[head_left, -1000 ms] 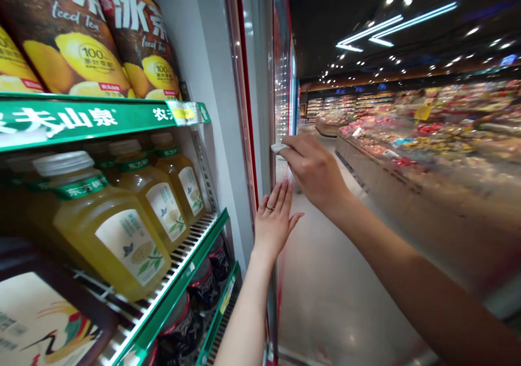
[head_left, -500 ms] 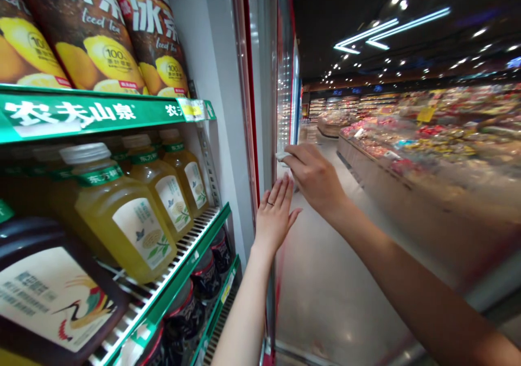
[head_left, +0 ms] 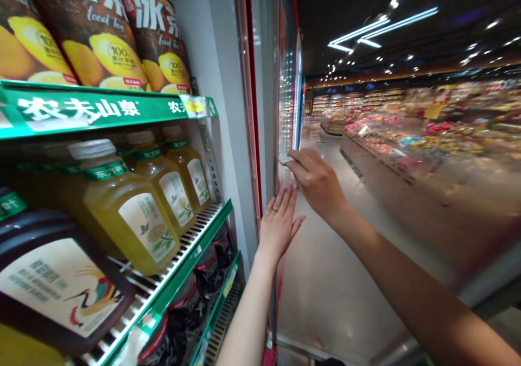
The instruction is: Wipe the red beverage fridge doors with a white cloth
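Observation:
My left hand (head_left: 280,219) lies flat with its fingers stretched out, a ring on one of them, at the inner edge of the cooler door frame (head_left: 266,100). Just above and to the right of it is my right hand (head_left: 315,178), its fingers pinched on a small white piece (head_left: 285,159) that looks like folded tissue or paper. That piece is up against the frame or the glass beside it; which of the two I cannot tell. The palms of both hands are hidden.
Left of my hands, cooler shelves hold yellow tea bottles (head_left: 130,219), a dark bottle (head_left: 52,290), iced tea bottles (head_left: 101,45) and dark cans (head_left: 187,306). A green shelf strip (head_left: 191,263) runs close to my left forearm. To the right, a long goods display (head_left: 391,187) borders the aisle floor (head_left: 325,279).
Both hands have shifted slightly down and to the right in the picture, the left one more downward. The view itself has moved a little. The white piece stays pinched in my right hand.

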`<act>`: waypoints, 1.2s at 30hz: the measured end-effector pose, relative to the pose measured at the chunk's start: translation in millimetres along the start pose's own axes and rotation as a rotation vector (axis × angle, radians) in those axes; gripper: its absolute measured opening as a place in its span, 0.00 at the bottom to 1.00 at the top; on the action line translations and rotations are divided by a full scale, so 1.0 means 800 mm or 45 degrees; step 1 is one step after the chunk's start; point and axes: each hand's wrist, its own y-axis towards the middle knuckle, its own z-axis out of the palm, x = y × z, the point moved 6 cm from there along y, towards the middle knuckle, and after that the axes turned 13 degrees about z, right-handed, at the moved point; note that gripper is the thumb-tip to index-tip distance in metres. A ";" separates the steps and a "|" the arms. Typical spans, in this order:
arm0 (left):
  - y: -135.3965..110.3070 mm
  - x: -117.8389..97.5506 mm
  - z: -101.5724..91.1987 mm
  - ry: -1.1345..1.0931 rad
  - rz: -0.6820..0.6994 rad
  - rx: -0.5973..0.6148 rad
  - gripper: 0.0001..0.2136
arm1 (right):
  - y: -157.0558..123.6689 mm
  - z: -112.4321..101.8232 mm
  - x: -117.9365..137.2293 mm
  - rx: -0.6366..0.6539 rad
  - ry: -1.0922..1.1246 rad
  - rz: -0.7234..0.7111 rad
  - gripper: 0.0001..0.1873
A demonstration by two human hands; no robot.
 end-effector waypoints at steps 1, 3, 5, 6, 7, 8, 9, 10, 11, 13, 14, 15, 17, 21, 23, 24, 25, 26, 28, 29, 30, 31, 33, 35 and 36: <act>0.000 0.000 0.001 0.008 -0.005 -0.003 0.35 | -0.003 -0.004 -0.003 -0.015 -0.004 0.013 0.13; 0.000 0.001 0.005 0.024 -0.014 -0.010 0.35 | -0.003 -0.010 -0.009 -0.062 -0.012 0.074 0.15; 0.000 0.001 0.008 0.035 -0.026 -0.011 0.35 | 0.003 -0.010 -0.009 -0.104 -0.013 0.145 0.16; -0.001 0.002 0.010 0.039 -0.032 -0.011 0.34 | 0.006 -0.007 -0.007 -0.110 -0.010 0.167 0.16; -0.002 0.002 0.011 0.044 -0.036 -0.012 0.34 | 0.008 -0.004 -0.003 -0.099 -0.007 0.178 0.15; -0.002 0.003 0.013 0.046 -0.035 -0.014 0.33 | 0.010 0.001 0.001 -0.075 -0.001 0.176 0.15; -0.003 0.003 0.014 0.047 -0.031 -0.016 0.32 | 0.009 0.006 0.005 -0.033 0.002 0.168 0.14; -0.003 0.003 0.015 0.046 -0.026 -0.019 0.32 | 0.007 0.010 0.008 0.007 0.005 0.152 0.14; -0.004 0.004 0.015 0.045 -0.022 -0.025 0.31 | 0.003 0.012 0.009 0.041 0.007 0.131 0.14; -0.004 0.004 0.015 0.047 -0.019 -0.042 0.31 | -0.007 0.010 0.008 0.065 0.007 0.096 0.13; -0.005 0.005 0.015 0.051 -0.023 -0.051 0.32 | -0.012 0.005 0.004 0.056 0.003 0.094 0.13; -0.005 0.005 0.015 0.057 -0.027 -0.060 0.32 | -0.015 0.000 0.000 0.037 -0.003 0.106 0.14; -0.004 0.004 0.016 0.062 -0.035 -0.066 0.33 | -0.016 -0.011 -0.011 -0.022 -0.014 0.165 0.16; -0.005 0.004 0.019 0.053 -0.053 -0.059 0.35 | -0.005 -0.020 -0.020 -0.101 -0.021 0.227 0.17; -0.005 0.004 0.019 0.064 -0.057 -0.075 0.35 | -0.006 -0.018 -0.018 -0.087 -0.013 0.186 0.16; -0.006 0.004 0.019 0.071 -0.057 -0.085 0.35 | -0.010 -0.018 -0.018 -0.068 -0.003 0.159 0.16; -0.006 0.004 0.019 0.076 -0.057 -0.092 0.35 | -0.015 -0.018 -0.018 -0.046 0.009 0.135 0.15; -0.006 0.004 0.019 0.078 -0.056 -0.093 0.35 | -0.021 -0.020 -0.020 -0.030 0.019 0.119 0.15; -0.006 0.004 0.019 0.075 -0.052 -0.085 0.36 | -0.031 -0.027 -0.029 -0.043 0.029 0.135 0.15; -0.006 0.004 0.019 0.073 -0.051 -0.079 0.36 | -0.034 -0.033 -0.034 -0.075 0.030 0.164 0.16; -0.005 0.004 0.020 0.073 -0.051 -0.075 0.36 | -0.035 -0.038 -0.040 -0.117 0.032 0.198 0.16; -0.005 0.004 0.020 0.075 -0.052 -0.075 0.36 | -0.035 -0.043 -0.044 -0.158 0.036 0.231 0.16; -0.004 0.004 0.021 0.080 -0.060 -0.081 0.36 | -0.029 -0.047 -0.047 -0.203 0.043 0.269 0.16; -0.004 0.004 0.021 0.076 -0.063 -0.089 0.37 | -0.023 -0.043 -0.044 -0.180 0.050 0.269 0.16; -0.004 0.005 0.022 0.071 -0.062 -0.092 0.38 | -0.021 -0.040 -0.042 -0.152 0.054 0.259 0.17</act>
